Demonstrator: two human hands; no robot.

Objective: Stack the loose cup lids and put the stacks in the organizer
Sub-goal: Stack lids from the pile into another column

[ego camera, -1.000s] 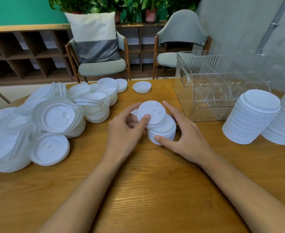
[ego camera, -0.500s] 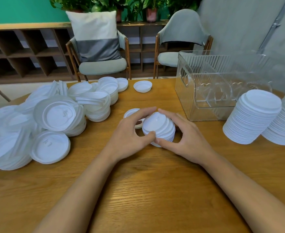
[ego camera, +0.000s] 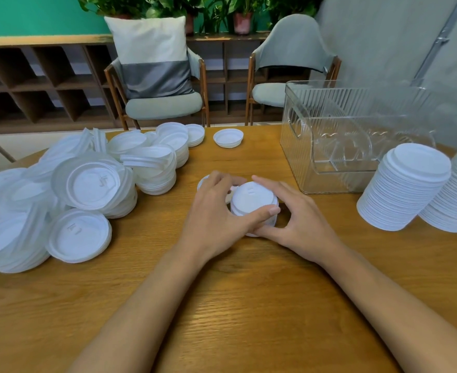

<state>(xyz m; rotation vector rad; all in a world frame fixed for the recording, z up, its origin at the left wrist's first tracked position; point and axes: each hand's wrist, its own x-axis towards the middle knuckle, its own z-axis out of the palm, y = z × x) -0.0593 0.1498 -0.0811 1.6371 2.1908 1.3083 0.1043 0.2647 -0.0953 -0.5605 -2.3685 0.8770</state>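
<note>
left hand (ego camera: 216, 211): wrapped round the little stack from the left. The thumb lies across its near side and the fingers curl over the far edge, so it's gripping it.
right hand (ego camera: 300, 219): same deal from the right. The index finger reaches over the top rim and the thumb is tucked low on the near side. Both hands are closed in on the one stack, thumbs nearly meeting.
small stack of lids (ego camera: 251, 197): white, only a few lids high, sitting on the bench mid-scene between the two hands. The top lid looks a bit skewed, not seated flush.
stray lid (ego camera: 202, 182): peeks out just behind the left hand's fingers, mostly hidden.
loose pile (ego camera: 87, 184): a big messy heap of white lids all over the left side of the bench. Some lie flat, some are tipped on edge, and some are in short wonky stacks.
single lid (ego camera: 228, 138): upside down, on its own near the far edge.
organizer (ego camera: 329, 146): clear ribbed plastic box, back right on the bench, beyond and to the right of the hands. I can make out clear dividers inside, but honestly can't tell more through the glare.
tall stacks (ego camera: 405, 187): two tall white ones side by side at the right edge, just in front of the organizer, both leaning.
bench (ego camera: 249, 305): light wood grain.
background: two chairs (ego camera: 165, 106) pulled up to the far side, one with a pillow (ego camera: 152, 55) on it.
</note>
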